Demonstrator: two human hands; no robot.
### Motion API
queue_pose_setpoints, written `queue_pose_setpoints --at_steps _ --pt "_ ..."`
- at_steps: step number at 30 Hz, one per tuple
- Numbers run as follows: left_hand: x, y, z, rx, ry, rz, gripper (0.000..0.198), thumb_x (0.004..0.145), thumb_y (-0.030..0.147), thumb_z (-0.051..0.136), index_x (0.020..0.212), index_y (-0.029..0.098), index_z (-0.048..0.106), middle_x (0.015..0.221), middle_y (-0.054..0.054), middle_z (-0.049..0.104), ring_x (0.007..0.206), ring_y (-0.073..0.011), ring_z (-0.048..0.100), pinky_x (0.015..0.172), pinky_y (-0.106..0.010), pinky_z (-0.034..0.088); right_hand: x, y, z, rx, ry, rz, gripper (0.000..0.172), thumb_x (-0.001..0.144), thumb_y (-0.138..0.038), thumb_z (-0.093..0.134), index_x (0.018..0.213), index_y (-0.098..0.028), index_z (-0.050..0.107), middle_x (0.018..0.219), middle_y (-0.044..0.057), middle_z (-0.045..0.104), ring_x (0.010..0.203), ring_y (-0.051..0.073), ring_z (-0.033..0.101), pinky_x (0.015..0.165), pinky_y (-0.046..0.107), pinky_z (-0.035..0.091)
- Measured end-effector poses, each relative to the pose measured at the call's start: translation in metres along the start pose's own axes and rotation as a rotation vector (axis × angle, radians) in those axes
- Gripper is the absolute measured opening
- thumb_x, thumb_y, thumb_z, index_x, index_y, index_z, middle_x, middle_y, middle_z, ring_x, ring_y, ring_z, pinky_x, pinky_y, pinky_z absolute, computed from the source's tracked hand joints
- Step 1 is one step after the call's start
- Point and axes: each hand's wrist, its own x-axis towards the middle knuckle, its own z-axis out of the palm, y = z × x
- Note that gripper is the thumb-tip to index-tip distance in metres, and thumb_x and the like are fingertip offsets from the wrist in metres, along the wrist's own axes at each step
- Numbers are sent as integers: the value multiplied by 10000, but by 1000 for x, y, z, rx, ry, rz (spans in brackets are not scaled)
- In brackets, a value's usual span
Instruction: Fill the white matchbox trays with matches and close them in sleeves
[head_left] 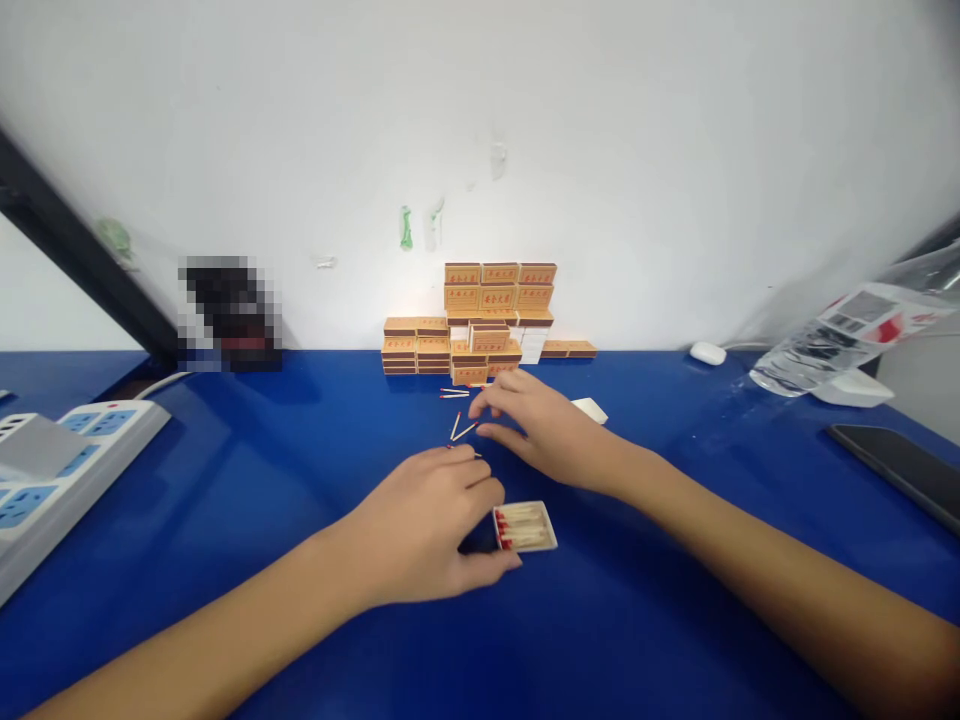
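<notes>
On the blue table lies an open matchbox tray (525, 527) full of red-tipped matches. My left hand (431, 525) is beside its left edge, thumb and fingers apart, with nothing seen between them. My right hand (544, 425) hovers farther back, thumb and index finger spread near a match head. Loose matches (465, 431) lie left of my right fingertips, and a pair (454, 393) lies behind them. Stacked matchboxes (499, 297) stand against the wall, in front of them smaller piles. A white piece (591, 410) lies partly behind my right hand.
A power strip (90, 450) is at the left, a blurred dark object (232, 315) by the wall. At the right are a white case (707, 353), a plastic bottle (847, 335) lying tilted and a black phone (900, 470). Low matchboxes (570, 349) extend right of the stack.
</notes>
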Motion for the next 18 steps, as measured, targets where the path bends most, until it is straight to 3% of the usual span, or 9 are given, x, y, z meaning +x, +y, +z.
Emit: queue_pose_setpoints --at_steps 4,8,14,18 --pt "1 4 1 -1 -6 10 319 915 492 719 890 175 696 797 -25 671 772 -215 637 816 -397 526 7 9 8 -51 -79 9 46 1015 -217 613 995 -184 638 1042 98 612 1032 256 548 896 380 460" --pt "3 -8 -3 59 15 -130 355 890 517 742 813 185 641 803 -34 696 798 -236 635 732 -380 486 2 8 -2 -106 -102 49 124 1007 -217 604 888 -186 612 991 104 614 1005 264 549 872 385 461" --pt "5 -12 -3 32 16 -258 576 832 725 729 689 195 554 699 -15 658 726 -227 594 653 -347 394 -17 -24 -15 95 -57 330 253 1036 -367 523 860 -213 621 896 54 661 816 209 600 722 349 460" --pt "7 -7 1 -49 17 -218 554 854 661 753 664 186 541 652 13 619 684 -187 565 666 -333 390 -24 -46 -8 70 -132 472 240 999 -335 547 818 -210 643 897 51 687 773 196 601 672 336 429"
